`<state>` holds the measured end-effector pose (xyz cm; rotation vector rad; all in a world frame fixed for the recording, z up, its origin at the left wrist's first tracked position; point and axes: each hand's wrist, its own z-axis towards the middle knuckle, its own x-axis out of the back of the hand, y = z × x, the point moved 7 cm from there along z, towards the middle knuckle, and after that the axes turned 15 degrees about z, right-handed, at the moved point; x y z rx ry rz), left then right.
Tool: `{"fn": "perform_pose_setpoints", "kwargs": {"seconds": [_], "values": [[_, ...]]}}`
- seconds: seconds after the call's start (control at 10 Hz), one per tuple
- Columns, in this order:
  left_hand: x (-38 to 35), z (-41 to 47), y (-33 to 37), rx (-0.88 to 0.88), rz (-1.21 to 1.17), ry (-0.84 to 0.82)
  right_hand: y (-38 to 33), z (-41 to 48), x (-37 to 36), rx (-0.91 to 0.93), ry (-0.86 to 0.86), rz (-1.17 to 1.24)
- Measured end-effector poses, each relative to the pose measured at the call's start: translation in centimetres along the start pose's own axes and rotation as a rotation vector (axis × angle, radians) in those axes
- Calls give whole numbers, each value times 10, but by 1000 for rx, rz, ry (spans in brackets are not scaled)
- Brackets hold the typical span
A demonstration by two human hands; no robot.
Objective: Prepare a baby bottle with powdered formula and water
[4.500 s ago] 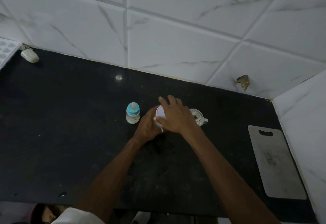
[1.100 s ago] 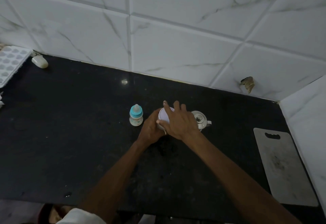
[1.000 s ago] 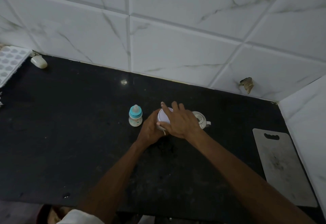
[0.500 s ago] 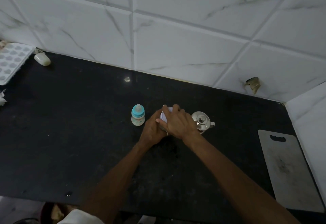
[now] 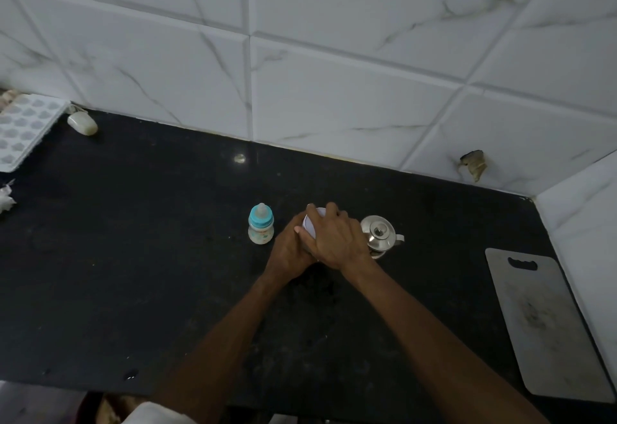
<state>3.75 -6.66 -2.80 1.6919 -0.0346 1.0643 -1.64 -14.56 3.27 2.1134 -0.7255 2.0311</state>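
A small baby bottle with a teal collar and teat stands upright on the black counter. Just right of it is a round white-lidded formula container, mostly hidden by both hands. My left hand wraps its side from the left. My right hand lies over its lid with fingers curled around the rim. A small steel kettle with a lid knob stands right behind my right hand.
A grey cutting board lies at the counter's right end by the side wall. At far left are a white ice tray, a white bar of soap and a crumpled white scrap. Tiled wall runs behind.
Both hands stay on the container; my right hand's fingers have curled tighter over the lid and shifted slightly, showing more of the kettle. The view has shifted a little.
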Motion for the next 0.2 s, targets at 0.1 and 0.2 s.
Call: {"fn": "perform_pose_setpoints", "kwargs": {"seconds": [0.1, 0.2], "values": [[1, -1, 1, -13, -30, 32, -1, -4, 2, -10, 31, -32], [-4, -4, -4, 15, -30, 13, 1, -10, 9, -70, 70, -8]]}}
